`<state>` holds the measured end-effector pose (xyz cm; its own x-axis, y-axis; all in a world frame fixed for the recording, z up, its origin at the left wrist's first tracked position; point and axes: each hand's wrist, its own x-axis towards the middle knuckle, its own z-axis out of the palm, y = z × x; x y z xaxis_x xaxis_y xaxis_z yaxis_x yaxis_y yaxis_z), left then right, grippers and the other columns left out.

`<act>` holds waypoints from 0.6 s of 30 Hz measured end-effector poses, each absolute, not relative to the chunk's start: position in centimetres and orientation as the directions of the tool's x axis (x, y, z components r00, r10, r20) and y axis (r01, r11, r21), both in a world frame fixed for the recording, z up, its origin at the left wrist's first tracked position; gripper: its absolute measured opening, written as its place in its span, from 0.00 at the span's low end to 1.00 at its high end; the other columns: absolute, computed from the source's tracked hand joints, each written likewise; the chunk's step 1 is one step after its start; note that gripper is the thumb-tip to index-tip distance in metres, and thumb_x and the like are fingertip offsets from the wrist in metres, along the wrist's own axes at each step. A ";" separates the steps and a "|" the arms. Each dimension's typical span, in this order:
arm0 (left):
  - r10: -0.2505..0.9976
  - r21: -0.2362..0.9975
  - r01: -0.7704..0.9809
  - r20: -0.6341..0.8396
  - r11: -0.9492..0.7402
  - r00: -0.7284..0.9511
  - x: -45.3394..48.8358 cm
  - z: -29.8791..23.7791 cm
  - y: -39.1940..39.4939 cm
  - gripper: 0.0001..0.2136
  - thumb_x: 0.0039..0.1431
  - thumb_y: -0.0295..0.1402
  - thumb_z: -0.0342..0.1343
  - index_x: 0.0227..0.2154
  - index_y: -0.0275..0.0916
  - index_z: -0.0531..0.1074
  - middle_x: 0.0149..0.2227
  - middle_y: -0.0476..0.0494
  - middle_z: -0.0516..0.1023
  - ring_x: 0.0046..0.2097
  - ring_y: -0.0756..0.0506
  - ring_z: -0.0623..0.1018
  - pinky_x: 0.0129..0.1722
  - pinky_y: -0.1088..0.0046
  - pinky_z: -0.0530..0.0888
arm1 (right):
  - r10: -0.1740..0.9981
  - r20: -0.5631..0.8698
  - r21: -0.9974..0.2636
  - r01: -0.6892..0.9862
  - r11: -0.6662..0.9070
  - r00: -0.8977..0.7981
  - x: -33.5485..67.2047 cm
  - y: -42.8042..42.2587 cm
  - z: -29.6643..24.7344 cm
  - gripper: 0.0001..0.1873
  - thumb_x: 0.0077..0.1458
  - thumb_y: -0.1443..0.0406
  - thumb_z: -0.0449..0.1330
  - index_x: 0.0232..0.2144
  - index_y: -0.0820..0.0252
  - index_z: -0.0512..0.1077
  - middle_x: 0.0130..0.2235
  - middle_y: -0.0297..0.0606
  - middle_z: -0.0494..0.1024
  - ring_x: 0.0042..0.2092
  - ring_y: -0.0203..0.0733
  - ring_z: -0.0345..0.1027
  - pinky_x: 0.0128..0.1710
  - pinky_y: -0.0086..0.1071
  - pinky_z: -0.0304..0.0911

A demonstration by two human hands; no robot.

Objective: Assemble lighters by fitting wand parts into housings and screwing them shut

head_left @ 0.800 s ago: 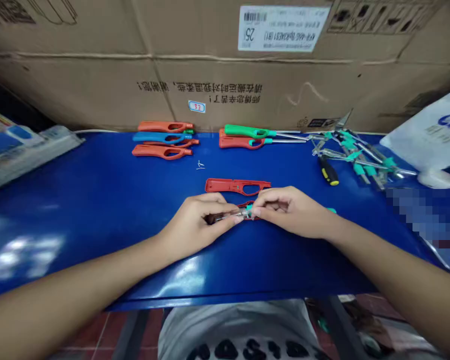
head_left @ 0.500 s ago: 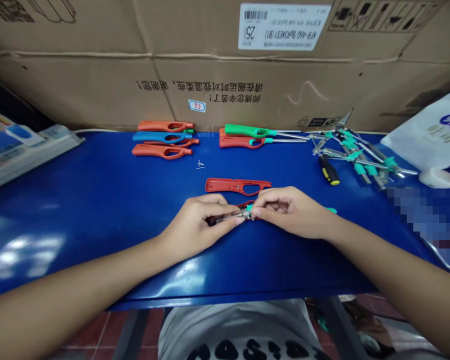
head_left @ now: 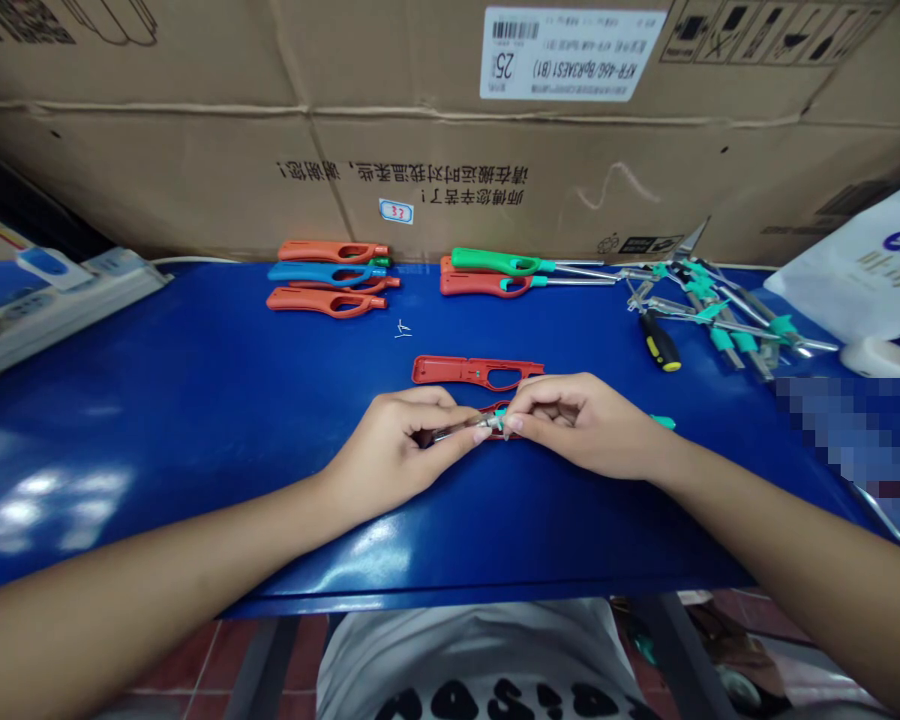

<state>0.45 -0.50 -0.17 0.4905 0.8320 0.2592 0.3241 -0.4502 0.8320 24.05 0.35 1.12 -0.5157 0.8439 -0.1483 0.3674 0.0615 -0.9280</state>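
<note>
My left hand [head_left: 397, 440] pinches a clear lighter fuel tank [head_left: 447, 433] between thumb and fingers, low over the table. At the tank's right end is a metal valve with a small green piece [head_left: 499, 419]. My right hand [head_left: 570, 425] is closed, its thumb and fingertips pinching at that green piece; the exact grip is partly hidden. Beneath both hands lies a red lighter half-shell [head_left: 497, 405], mostly covered. A second red half-shell [head_left: 450, 370] rests just beyond, its inner side up. A green tip [head_left: 663, 422] shows behind my right wrist.
Orange and blue lighter handles [head_left: 322, 272] lie at the back left, near several small screws [head_left: 403, 328]. Green and red lighters [head_left: 495, 262] with metal tubes sit at back centre. Right of them are a screwdriver [head_left: 658, 343] and piled lighter innards [head_left: 727, 300]. A power strip [head_left: 112, 285] is left.
Both hands stay almost in place, still pinching at the fuel tank and its green piece. The whole view shifts very slightly.
</note>
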 end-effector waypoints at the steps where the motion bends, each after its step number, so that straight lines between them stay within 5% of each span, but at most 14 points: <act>1: 0.833 0.835 0.320 0.258 -0.447 0.490 0.5 -0.2 -0.5 0.09 0.63 0.33 0.62 0.42 0.38 0.84 0.32 0.45 0.81 0.32 0.50 0.77 0.31 0.75 0.71 | 0.844 -0.147 -0.930 0.363 0.060 -0.515 24.1 0.4 1.1 0.15 0.59 0.55 0.61 0.31 0.62 0.75 0.28 0.32 0.68 0.28 0.32 0.56 0.27 0.30 0.52; 10: 0.835 0.815 0.345 0.274 -0.465 0.477 0.4 0.1 -0.5 0.08 0.62 0.32 0.63 0.41 0.37 0.84 0.32 0.45 0.81 0.27 0.53 0.72 0.27 0.77 0.68 | 0.875 -0.262 -0.940 0.314 -0.135 -0.407 23.9 0.5 1.6 0.13 0.54 0.56 0.66 0.34 0.61 0.76 0.28 0.31 0.75 0.23 0.28 0.57 0.23 0.28 0.52; 18: 0.835 0.819 0.335 0.281 -0.466 0.473 0.6 -0.2 -0.6 0.08 0.63 0.32 0.63 0.41 0.37 0.84 0.33 0.44 0.81 0.30 0.51 0.77 0.29 0.76 0.70 | 0.870 -0.246 -0.948 0.292 -0.125 -0.427 23.9 0.6 1.3 0.14 0.51 0.56 0.68 0.32 0.62 0.77 0.30 0.34 0.77 0.30 0.33 0.66 0.29 0.28 0.58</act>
